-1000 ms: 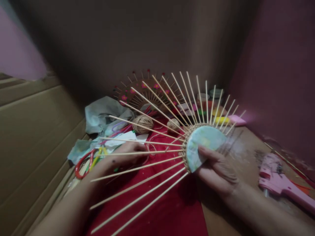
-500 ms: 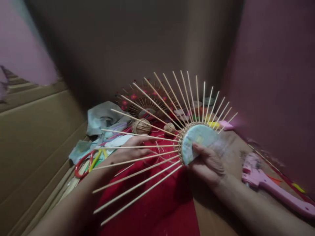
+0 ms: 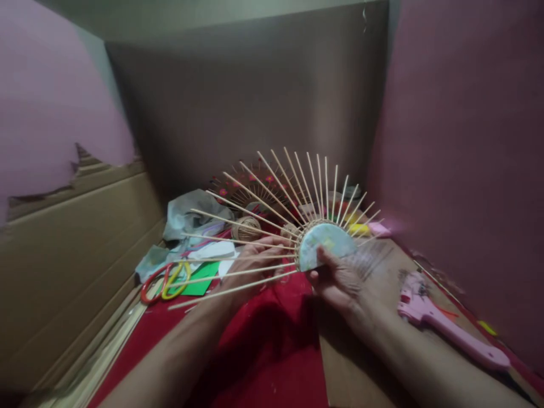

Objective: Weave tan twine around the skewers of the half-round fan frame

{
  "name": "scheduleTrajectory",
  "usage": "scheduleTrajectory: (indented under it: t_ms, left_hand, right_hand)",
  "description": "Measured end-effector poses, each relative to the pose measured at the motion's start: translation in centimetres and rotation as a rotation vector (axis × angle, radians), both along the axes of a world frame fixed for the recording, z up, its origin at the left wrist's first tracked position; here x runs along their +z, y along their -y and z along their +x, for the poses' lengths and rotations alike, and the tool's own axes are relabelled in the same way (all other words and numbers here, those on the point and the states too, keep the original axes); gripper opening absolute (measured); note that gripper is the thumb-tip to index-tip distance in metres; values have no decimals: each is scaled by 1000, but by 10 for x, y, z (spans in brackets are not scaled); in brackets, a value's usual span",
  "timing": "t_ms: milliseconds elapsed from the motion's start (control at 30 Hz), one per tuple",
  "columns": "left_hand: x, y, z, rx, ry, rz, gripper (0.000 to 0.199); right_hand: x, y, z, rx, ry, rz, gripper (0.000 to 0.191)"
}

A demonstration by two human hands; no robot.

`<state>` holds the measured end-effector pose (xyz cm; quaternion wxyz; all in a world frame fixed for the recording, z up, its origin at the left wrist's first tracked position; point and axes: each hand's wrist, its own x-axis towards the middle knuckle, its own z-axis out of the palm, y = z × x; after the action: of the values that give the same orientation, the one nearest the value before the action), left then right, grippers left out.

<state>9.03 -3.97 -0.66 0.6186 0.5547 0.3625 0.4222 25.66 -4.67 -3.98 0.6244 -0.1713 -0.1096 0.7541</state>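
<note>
A half-round base covered in pale blue patterned fabric (image 3: 327,241) has thin wooden sticks (image 3: 249,214) fanning out from its curved edge, where twine is woven between them. My right hand (image 3: 338,280) grips the base at its lower flat side, thumb on the fabric. Behind the lower left sticks is my left hand (image 3: 259,258), its fingers near the woven twine. Sticks partly cover those fingers, and whether they pinch the twine cannot be made out.
Red- and yellow-handled scissors (image 3: 165,283), green paper (image 3: 202,279) and a plastic bag (image 3: 191,212) lie left. Twine balls (image 3: 246,228) and a flowered fan (image 3: 238,190) stand behind. A pink glue gun (image 3: 450,326) rests on cardboard (image 3: 352,357) at right.
The camera view has tilted up. My left hand has moved right, closer to the woven edge, and the fan of sticks has turned slightly in my right hand.
</note>
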Motion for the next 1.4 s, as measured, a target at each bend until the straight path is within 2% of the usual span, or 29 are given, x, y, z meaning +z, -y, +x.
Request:
scheduleTrajectory:
  t_ms: [100, 200, 367, 467, 633, 767, 900, 1033, 1133, 1233, 1300, 1400]
  left_hand:
    - [2, 2, -2, -12, 21, -30, 31]
    - [1, 6, 1, -14, 3, -44, 26]
    - [-9, 10, 0, 61, -45, 156, 12]
    - [-17, 10, -10, 14, -149, 276, 17]
    - [-22, 10, -14, -58, -204, 319, 25]
    - [-25, 11, -4, 28, -228, 334, 19]
    - [-41, 8, 1, 121, -262, 352, 14]
    - [-55, 6, 3, 167, -261, 345, 16]
    - [-55, 10, 7, 120, -222, 366, 17]
    - [-52, 17, 14, 35, -72, 338, 23]
    - [-54, 20, 20, 61, 38, 261, 25]
    - [-59, 22, 26, 99, 124, 150, 28]
  right_hand:
    - [-2, -1, -1, 39, 0, -66, 29]
    - [-6, 2, -4, 87, -19, -66, 29]
    - [-8, 7, -8, 123, -40, -42, 26]
    - [-7, 10, -10, 154, -19, -29, 27]
    - [-9, 13, -12, 209, -22, -40, 29]
    - [-9, 11, -13, 165, -55, -92, 35]
    - [-7, 11, -14, 100, -53, -158, 40]
    - [-10, 8, -13, 90, -34, -116, 36]
    - [-14, 3, -11, 91, -12, -50, 33]
    - [-18, -3, -9, 56, 25, -53, 34]
    - [-22, -5, -10, 63, 51, -22, 31]
    - [-26, -3, -12, 147, 125, 131, 24]
